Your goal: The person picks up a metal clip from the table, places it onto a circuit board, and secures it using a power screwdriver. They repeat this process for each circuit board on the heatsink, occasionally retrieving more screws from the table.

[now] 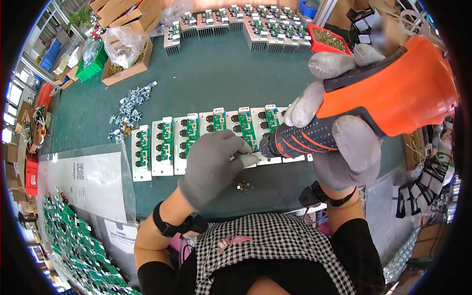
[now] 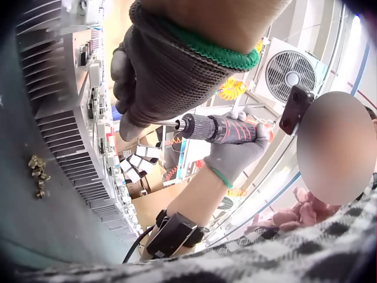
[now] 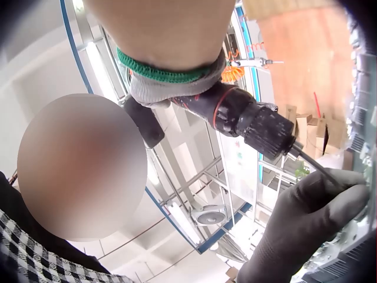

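Observation:
My right hand (image 1: 351, 152) grips an orange and black power screwdriver (image 1: 403, 83), whose chuck points left toward my other hand. The gloved left hand (image 1: 209, 164) pinches the far end of the bit between thumb and fingers, above a row of metal plates with green circuit boards (image 1: 142, 147). In the right wrist view the thin bit (image 3: 315, 163) runs from the chuck into the fingers of the left hand (image 3: 306, 224). The left wrist view shows the screwdriver (image 2: 221, 128) in the right hand (image 2: 235, 158). The bit's tip is hidden by the fingers.
Small brass-coloured pieces (image 1: 243, 186) lie near the front edge. A pile of metal clips (image 1: 132, 105) is at the left. Finned heat sinks (image 1: 258, 39) line the back, beside a red bin (image 1: 328, 40). Many loose boards (image 1: 81, 241) lie at the lower left.

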{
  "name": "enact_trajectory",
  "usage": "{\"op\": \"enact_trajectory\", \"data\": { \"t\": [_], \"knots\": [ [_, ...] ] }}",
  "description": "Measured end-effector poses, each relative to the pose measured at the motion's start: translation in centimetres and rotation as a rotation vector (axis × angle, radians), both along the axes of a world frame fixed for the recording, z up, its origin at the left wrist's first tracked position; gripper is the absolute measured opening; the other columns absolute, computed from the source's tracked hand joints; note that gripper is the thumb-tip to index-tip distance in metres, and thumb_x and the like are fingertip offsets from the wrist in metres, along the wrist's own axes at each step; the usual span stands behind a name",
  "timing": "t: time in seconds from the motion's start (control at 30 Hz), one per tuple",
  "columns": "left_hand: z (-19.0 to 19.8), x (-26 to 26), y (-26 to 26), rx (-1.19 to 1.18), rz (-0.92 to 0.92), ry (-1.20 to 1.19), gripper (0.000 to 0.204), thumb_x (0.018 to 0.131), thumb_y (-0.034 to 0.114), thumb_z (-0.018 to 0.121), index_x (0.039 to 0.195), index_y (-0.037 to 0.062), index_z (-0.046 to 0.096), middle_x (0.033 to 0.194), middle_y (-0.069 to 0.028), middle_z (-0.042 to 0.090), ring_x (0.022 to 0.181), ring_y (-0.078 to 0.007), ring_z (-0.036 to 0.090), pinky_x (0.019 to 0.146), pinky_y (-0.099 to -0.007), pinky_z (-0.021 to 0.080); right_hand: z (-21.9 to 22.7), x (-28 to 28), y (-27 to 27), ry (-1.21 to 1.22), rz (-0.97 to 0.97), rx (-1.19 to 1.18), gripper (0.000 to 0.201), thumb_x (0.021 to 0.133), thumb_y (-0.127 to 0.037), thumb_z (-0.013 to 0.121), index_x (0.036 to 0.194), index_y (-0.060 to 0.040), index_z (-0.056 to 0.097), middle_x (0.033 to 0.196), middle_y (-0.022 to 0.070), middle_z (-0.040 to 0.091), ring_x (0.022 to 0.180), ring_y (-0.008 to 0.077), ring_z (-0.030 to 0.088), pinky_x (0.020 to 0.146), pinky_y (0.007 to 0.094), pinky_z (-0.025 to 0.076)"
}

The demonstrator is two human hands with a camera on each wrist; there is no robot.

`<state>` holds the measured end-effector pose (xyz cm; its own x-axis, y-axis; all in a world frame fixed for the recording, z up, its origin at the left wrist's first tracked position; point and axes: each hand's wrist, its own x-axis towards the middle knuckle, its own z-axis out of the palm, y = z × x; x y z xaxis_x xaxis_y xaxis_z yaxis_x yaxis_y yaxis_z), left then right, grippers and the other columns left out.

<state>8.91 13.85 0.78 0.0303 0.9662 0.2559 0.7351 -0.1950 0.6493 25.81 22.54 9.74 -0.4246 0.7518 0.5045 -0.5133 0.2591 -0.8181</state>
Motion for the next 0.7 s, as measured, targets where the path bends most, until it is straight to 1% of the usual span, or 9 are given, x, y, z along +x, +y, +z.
{"op": "enact_trajectory", "data": {
  "t": [0.07, 0.1, 0.2, 0.37, 0.4, 0.5, 0.6, 0.7],
  "knots": [
    [0.4, -0.5, 1.1, 0.033, -0.037, -0.043, 0.016, 0.074, 0.022, 0.076, 0.079, 0.0085, 0.070, 0.072, -0.0071, 0.062, 0.070, -0.0267, 0.061, 0.062, -0.0390, 0.044, -0.3, -0.2, 0.7, 0.024, -0.003, 0.040, 0.068, 0.083, -0.016, 0.060, 0.142, -0.0009, 0.029, 0.128, 0.0256, 0.051, 0.081, 0.0265, 0.064, 0.069, 0.0424, 0.057],
    [0.4, -0.7, 1.5, 0.050, -0.047, -0.024, 0.018, 0.068, 0.012, 0.076, 0.085, 0.0090, 0.072, 0.071, -0.0075, 0.059, 0.068, -0.0268, 0.059, 0.064, -0.0388, 0.044, -0.5, -0.3, 1.3, 0.045, 0.003, 0.069, 0.068, 0.084, -0.017, 0.059, 0.142, -0.0007, 0.029, 0.128, 0.0256, 0.051, 0.081, 0.0263, 0.064, 0.069, 0.0425, 0.057],
    [-0.4, -1.4, 1.9, 0.058, -0.023, 0.020, 0.017, 0.068, 0.011, 0.075, 0.085, 0.0082, 0.072, 0.070, -0.0078, 0.057, 0.069, -0.0276, 0.058, 0.065, -0.0396, 0.043, -0.8, -0.5, 2.7, 0.130, 0.058, 0.171, 0.067, 0.084, -0.017, 0.057, 0.143, -0.0002, 0.029, 0.130, 0.0258, 0.050, 0.081, 0.0258, 0.063, 0.069, 0.0426, 0.056],
    [-0.9, -1.5, 2.0, 0.038, -0.016, -0.015, 0.015, 0.068, 0.009, 0.074, 0.080, 0.0056, 0.067, 0.070, -0.0086, 0.056, 0.068, -0.0295, 0.057, 0.064, -0.0403, 0.043, -1.4, -0.7, 4.5, 0.229, 0.147, 0.305, 0.066, 0.085, -0.018, 0.053, 0.144, 0.0007, 0.029, 0.133, 0.0260, 0.048, 0.081, 0.0250, 0.061, 0.068, 0.0428, 0.055],
    [-0.8, -1.6, 2.0, 0.035, -0.019, -0.028, 0.014, 0.068, 0.009, 0.074, 0.079, 0.0051, 0.066, 0.070, -0.0087, 0.056, 0.069, -0.0298, 0.057, 0.064, -0.0403, 0.043, -1.5, -0.7, 4.6, 0.241, 0.157, 0.319, 0.065, 0.086, -0.018, 0.053, 0.144, 0.0009, 0.029, 0.133, 0.0260, 0.048, 0.081, 0.0248, 0.061, 0.068, 0.0428, 0.055],
    [-0.6, -1.6, 2.1, 0.034, -0.014, -0.019, 0.013, 0.077, 0.020, 0.074, 0.084, 0.0094, 0.072, 0.071, -0.0060, 0.062, 0.069, -0.0250, 0.061, 0.063, -0.0393, 0.043, -2.1, -1.1, 4.7, 0.261, 0.166, 0.318, 0.066, 0.086, -0.018, 0.051, 0.144, 0.0015, 0.028, 0.134, 0.0264, 0.047, 0.081, 0.0247, 0.061, 0.068, 0.0430, 0.054],
    [-0.8, -1.5, 2.0, 0.011, -0.004, -0.078, 0.015, 0.070, 0.010, 0.075, 0.081, 0.0046, 0.066, 0.071, -0.0092, 0.057, 0.068, -0.0306, 0.057, 0.064, -0.0407, 0.043, -0.9, -0.4, 4.4, 0.217, 0.164, 0.312, 0.067, 0.086, -0.018, 0.051, 0.145, 0.0017, 0.026, 0.135, 0.0268, 0.046, 0.079, 0.0251, 0.061, 0.067, 0.0432, 0.055],
    [-0.6, -1.5, 1.8, 0.005, 0.012, -0.009, 0.014, 0.072, 0.012, 0.075, 0.082, 0.0049, 0.067, 0.072, -0.0092, 0.057, 0.069, -0.0304, 0.056, 0.065, -0.0402, 0.042, -0.5, 0.0, 4.4, 0.183, 0.161, 0.324, 0.068, 0.086, -0.018, 0.050, 0.145, 0.0018, 0.025, 0.135, 0.0272, 0.045, 0.078, 0.0256, 0.061, 0.066, 0.0433, 0.055]
  ]
}}
